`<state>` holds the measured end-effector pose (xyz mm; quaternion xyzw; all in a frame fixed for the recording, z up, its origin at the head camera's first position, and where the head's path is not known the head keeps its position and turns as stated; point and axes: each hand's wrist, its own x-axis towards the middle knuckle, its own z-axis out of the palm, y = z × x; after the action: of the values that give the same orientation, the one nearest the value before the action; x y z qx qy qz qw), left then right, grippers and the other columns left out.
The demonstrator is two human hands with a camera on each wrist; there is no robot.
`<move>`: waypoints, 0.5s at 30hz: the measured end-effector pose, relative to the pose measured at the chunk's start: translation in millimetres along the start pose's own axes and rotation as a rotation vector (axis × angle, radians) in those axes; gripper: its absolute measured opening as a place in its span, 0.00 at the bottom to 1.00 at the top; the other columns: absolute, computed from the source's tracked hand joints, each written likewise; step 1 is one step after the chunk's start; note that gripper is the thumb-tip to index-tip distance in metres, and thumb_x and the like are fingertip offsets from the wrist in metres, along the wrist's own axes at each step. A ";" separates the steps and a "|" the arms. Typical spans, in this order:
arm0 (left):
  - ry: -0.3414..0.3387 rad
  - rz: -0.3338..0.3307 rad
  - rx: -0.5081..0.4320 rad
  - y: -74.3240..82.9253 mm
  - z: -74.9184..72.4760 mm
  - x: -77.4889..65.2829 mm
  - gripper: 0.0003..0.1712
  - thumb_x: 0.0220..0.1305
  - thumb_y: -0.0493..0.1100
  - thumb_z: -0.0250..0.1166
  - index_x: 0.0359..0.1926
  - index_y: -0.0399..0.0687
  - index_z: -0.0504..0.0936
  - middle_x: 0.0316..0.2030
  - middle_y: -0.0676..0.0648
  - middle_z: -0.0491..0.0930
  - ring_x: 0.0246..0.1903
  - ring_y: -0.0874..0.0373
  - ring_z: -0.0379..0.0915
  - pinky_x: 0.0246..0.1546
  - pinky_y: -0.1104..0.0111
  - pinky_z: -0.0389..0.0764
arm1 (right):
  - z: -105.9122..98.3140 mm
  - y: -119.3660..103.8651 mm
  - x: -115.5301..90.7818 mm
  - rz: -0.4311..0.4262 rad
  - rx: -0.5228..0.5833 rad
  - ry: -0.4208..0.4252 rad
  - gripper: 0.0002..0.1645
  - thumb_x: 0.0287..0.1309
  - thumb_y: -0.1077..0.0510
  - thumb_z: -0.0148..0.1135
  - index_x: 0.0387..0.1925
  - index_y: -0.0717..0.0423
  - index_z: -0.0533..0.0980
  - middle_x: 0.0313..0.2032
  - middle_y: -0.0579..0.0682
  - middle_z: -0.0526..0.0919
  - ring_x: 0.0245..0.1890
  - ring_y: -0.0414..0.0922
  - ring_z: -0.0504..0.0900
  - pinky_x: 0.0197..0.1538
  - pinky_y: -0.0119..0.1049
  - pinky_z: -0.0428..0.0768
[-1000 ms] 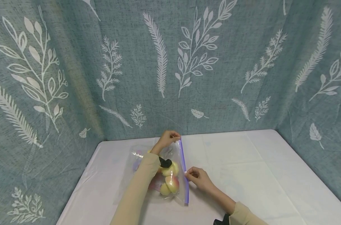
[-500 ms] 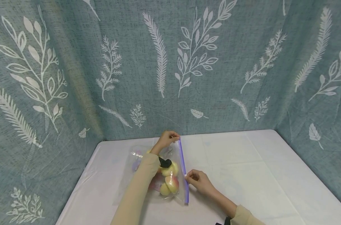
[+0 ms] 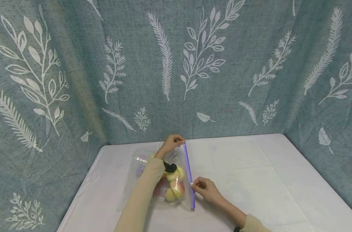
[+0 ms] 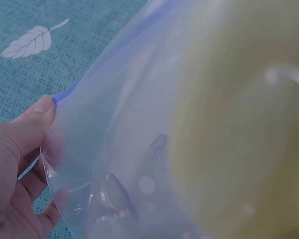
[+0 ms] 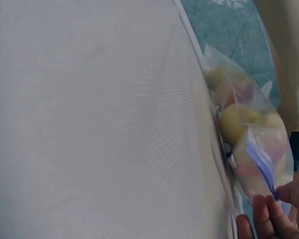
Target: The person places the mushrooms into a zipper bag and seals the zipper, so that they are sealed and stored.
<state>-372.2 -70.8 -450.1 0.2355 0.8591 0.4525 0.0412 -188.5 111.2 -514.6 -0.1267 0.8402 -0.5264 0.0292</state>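
Observation:
A clear zip bag (image 3: 126,190) lies on the table with several yellow-and-red fruits (image 3: 177,189) inside. Its purple zip strip (image 3: 187,158) runs along the right side. At the far corner my left hand (image 3: 170,144) pinches the strip's end between thumb and finger; the left wrist view shows this thumb on the purple edge (image 4: 65,93). Lower down, my right hand (image 3: 206,189) pinches a small white slider (image 3: 191,183) on the strip. In the right wrist view the thumb and fingertips of the right hand (image 5: 284,214) meet at the strip. My left forearm covers part of the bag.
A white-covered table (image 3: 251,167) extends to the right of the bag. Behind and at both sides hangs a teal curtain (image 3: 176,64) with white leaf prints. A dark strap (image 3: 170,167) crosses my left wrist above the fruits.
My right hand has slid a little toward me along the strip, together with the white slider. The left hand keeps its hold on the far corner, shifting only slightly left.

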 end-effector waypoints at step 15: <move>0.024 0.008 -0.024 -1.6 -3.4 -1.0 0.13 0.63 0.40 0.60 0.42 0.33 0.81 0.37 0.39 0.81 0.30 0.54 0.77 0.33 0.67 0.80 | -1.3 2.6 -7.8 -0.035 0.006 -0.035 0.13 0.59 0.52 0.60 0.29 0.58 0.76 0.27 0.47 0.81 0.28 0.38 0.78 0.33 0.26 0.75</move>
<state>-372.9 -74.6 -449.5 0.2328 0.8532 0.4656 0.0320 -181.6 115.4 -517.0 -0.1505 0.8356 -0.5272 0.0349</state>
